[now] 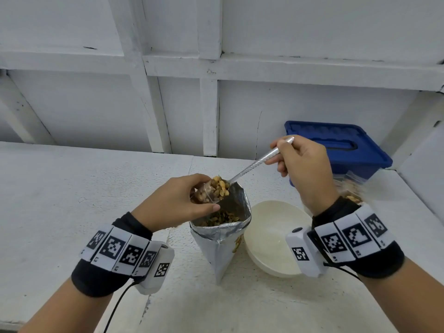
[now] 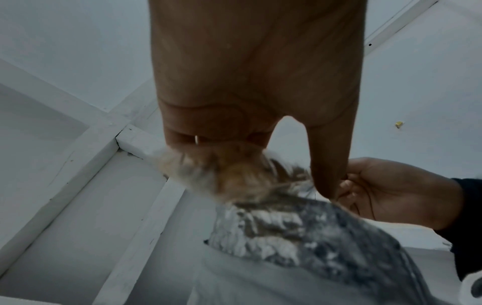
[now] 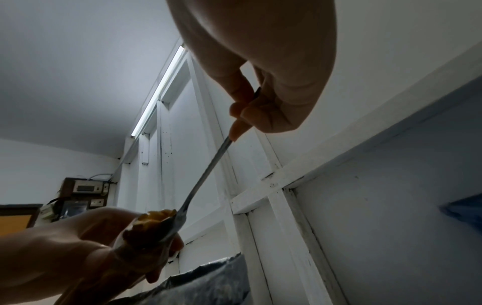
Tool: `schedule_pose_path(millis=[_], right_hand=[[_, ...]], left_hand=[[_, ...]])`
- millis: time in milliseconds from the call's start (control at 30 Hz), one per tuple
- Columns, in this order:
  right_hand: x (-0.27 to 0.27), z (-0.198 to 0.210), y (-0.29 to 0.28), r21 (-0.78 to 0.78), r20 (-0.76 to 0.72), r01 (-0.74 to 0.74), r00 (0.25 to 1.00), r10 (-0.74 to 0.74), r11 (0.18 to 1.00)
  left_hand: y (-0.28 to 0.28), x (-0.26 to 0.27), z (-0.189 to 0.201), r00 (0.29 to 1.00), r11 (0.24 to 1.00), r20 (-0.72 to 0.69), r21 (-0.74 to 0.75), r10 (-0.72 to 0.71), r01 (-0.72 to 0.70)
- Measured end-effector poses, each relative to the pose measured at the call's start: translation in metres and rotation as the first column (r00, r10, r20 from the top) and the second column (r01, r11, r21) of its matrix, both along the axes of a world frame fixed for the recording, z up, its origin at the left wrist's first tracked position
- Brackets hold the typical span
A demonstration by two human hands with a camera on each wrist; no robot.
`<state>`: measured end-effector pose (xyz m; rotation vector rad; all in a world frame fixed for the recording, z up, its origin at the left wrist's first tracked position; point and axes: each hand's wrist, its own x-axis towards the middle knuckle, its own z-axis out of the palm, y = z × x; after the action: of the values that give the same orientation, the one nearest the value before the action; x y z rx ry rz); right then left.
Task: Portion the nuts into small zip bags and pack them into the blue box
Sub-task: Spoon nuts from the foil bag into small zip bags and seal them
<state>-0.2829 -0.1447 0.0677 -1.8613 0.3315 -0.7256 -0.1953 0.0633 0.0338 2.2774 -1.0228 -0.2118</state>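
Note:
My left hand holds a small clear zip bag part-filled with nuts, just above the open foil nut bag. My right hand grips a metal spoon by its handle. The spoon's bowl, heaped with nuts, sits at the zip bag's mouth. In the left wrist view the zip bag is blurred under my fingers, over the foil bag. The right wrist view shows the spoon reaching down to the nuts. The blue box stands lidded at the back right.
A cream bowl stands right of the foil bag, under my right wrist. Filled zip bags lie in front of the blue box, partly hidden by my right hand. A white panelled wall closes the table's far edge.

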Motion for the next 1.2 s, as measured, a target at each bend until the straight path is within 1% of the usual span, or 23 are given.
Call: schedule_pose_path(millis=[200, 300, 367, 467, 600, 733, 900, 1000, 1033, 1100, 1167, 1200], right_hand=[[0.002, 0.017, 0.014, -0.229, 0.135, -0.024, 0.989, 0.056, 0.973], [0.0, 0.022, 0.017, -0.326, 0.214, 0.008, 0.975, 0.066, 0.945], [-0.003, 0.025, 0.017, -0.357, 0.256, 0.034, 0.965, 0.063, 0.934], [-0.006, 0.03, 0.014, -0.331, 0.286, 0.063, 0.958, 0.036, 0.941], [-0.006, 0.029, 0.007, -0.248, 0.266, 0.094, 0.964, -0.025, 0.964], [-0.008, 0.024, 0.0, -0.219, 0.259, 0.103, 0.965, -0.044, 0.97], [-0.012, 0.018, -0.014, -0.172, 0.256, 0.146, 0.962, -0.099, 0.974], [-0.016, 0.006, -0.017, -0.19, 0.204, 0.131, 0.975, -0.091, 0.973], [-0.017, 0.001, -0.014, -0.206, 0.153, 0.094, 0.986, -0.063, 0.974], [-0.018, -0.012, -0.003, -0.256, 0.003, -0.011, 1.0, 0.012, 0.966], [-0.017, -0.027, 0.009, -0.282, -0.132, -0.114, 0.988, 0.079, 0.953], [-0.017, -0.034, 0.015, -0.276, -0.177, -0.161, 0.977, 0.115, 0.948]], left_hand=[[0.0, -0.001, -0.003, 0.997, 0.987, -0.068, -0.154, 0.029, -0.039], [0.003, 0.001, -0.007, 0.993, 0.974, -0.107, -0.216, 0.04, -0.062], [0.004, 0.002, -0.008, 0.991, 0.969, -0.127, -0.233, 0.048, -0.076], [0.006, 0.005, -0.011, 0.991, 0.967, -0.125, -0.241, 0.049, -0.079], [0.007, 0.007, -0.013, 0.992, 0.966, -0.122, -0.252, 0.035, -0.065], [0.007, 0.008, -0.014, 0.992, 0.962, -0.124, -0.265, 0.028, -0.06], [0.013, 0.009, -0.013, 0.993, 0.954, -0.105, -0.285, 0.062, -0.089], [0.018, 0.012, -0.012, 0.99, 0.94, -0.103, -0.317, 0.096, -0.124], [0.018, 0.012, -0.011, 0.989, 0.936, -0.101, -0.324, 0.111, -0.138], [0.018, 0.012, -0.008, 0.985, 0.925, -0.101, -0.343, 0.137, -0.164], [0.015, 0.012, -0.004, 0.983, 0.905, -0.098, -0.384, 0.156, -0.182], [0.013, 0.012, -0.003, 0.981, 0.892, -0.097, -0.408, 0.167, -0.192]])
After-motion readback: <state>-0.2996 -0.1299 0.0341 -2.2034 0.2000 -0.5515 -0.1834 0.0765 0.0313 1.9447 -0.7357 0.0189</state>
